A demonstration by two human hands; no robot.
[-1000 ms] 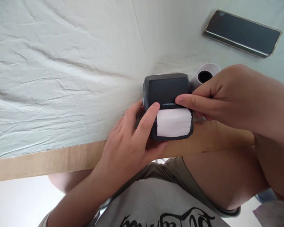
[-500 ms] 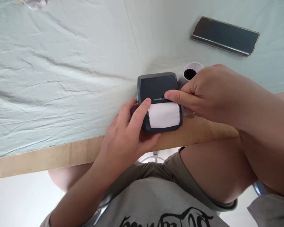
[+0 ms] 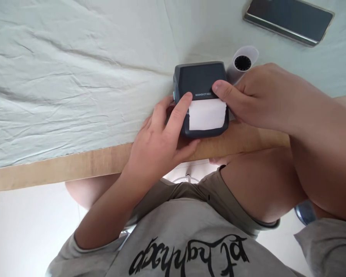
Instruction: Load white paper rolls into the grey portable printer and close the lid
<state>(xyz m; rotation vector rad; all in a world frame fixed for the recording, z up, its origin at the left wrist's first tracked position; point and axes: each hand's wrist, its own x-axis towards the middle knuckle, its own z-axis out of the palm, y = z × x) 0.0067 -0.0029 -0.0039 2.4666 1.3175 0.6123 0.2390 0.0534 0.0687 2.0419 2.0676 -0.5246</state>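
Note:
A dark label printer (image 3: pixel 200 79) marked NIIMBOT sits at the table's near edge, with a white paper label (image 3: pixel 207 114) lying across its lower half. My left hand (image 3: pixel 158 138) grips its left side, index fingertip on the top beside the label and thumb at the near edge. On the right side, my right hand (image 3: pixel 253 94) holds the printer with the thumb on its top; the other fingers are mostly hidden. Just behind my right hand stands a white roll (image 3: pixel 235 73) with a dark core, close to the printer's right side.
A phone (image 3: pixel 290 19) lies on the pale green, wrinkled cloth (image 3: pixel 89 77) at the back right. The bare wooden table edge (image 3: pixel 98 163) runs along the near side, above my legs.
The view has shifted, so the table and things on it appear higher. My right thumb is now nearer the printer's right side. Both hands still hold the printer.

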